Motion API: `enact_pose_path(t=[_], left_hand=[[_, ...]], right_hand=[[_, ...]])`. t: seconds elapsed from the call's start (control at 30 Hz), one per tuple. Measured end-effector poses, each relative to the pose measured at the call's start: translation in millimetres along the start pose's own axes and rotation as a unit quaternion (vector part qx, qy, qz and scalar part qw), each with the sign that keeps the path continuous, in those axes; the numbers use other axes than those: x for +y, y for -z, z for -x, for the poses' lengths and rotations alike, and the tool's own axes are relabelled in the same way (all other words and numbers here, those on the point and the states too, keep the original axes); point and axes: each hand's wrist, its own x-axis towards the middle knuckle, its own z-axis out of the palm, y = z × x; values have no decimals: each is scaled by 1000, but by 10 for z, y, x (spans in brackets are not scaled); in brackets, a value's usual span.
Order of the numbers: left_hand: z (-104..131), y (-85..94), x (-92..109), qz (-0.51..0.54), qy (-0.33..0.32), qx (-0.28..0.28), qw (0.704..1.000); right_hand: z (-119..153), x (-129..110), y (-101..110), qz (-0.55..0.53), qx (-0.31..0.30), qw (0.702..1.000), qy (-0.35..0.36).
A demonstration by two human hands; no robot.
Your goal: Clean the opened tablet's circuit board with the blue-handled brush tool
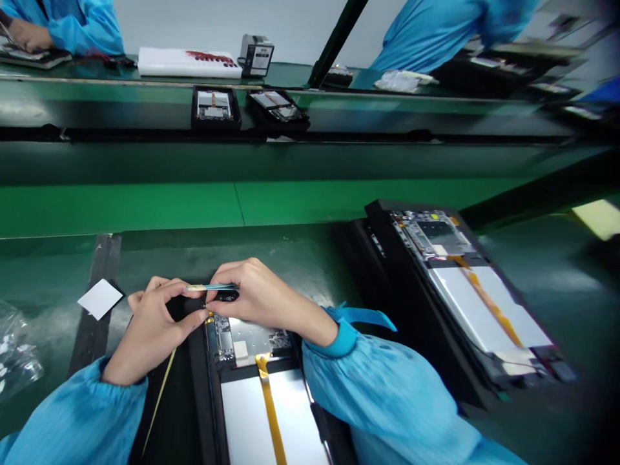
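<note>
My left hand [157, 323] and my right hand [256, 294] meet above the top end of an opened tablet [271, 413]. The left is closed, thumb and fingers pinching a small black part [227, 296] at its near end. Fingers of the right are closed around the same part and also hold slim, light-blue tweezers [213, 287], which lie across towards the left hand. The tablet shows a circuit board, a large silver battery and an orange flex ribbon [271, 407]. It rests in a black foam holder [196, 387]. My fingers partly hide its upper edge.
To the right, another opened tablet [465, 284] lies on stacked black foam. At left are a white square pad [100, 299] and a clear plastic bag [17, 352]. Two devices [213, 106] sit on the far ledge; co-workers in blue sleeves [87, 29] work beyond.
</note>
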Motion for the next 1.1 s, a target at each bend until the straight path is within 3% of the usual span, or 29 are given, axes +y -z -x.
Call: enact_pose_path(t=[0.23, 0.37, 0.5, 0.6, 0.73, 0.9, 1.0, 1.1], left_hand=[[-23, -6, -5, -19, -8, -27, 999], [62, 165, -86, -8, -58, -41, 997], [328, 479, -380, -124, -130, 64, 982], [497, 580, -622, -180, -134, 39, 974], [583, 453, -688, -105, -121, 10, 987], [677, 237, -561, -14, -85, 85, 993], [754, 162, -505, 10, -97, 131, 987], [803, 111, -463, 63, -70, 202, 975]], right_hand=[[-10, -119, 26, 106, -31, 994, -2], [21, -46, 31, 83, -27, 995, 46], [217, -3, 76, -77, 99, 990, 58], [449, -118, 127, -182, 205, 961, 32], [619, -392, 89, -375, 295, 878, 33], [546, -623, -269, -503, 286, 815, 21], [538, -663, -508, -533, 269, 802, 14], [571, -689, -659, -503, 254, 826, 21]])
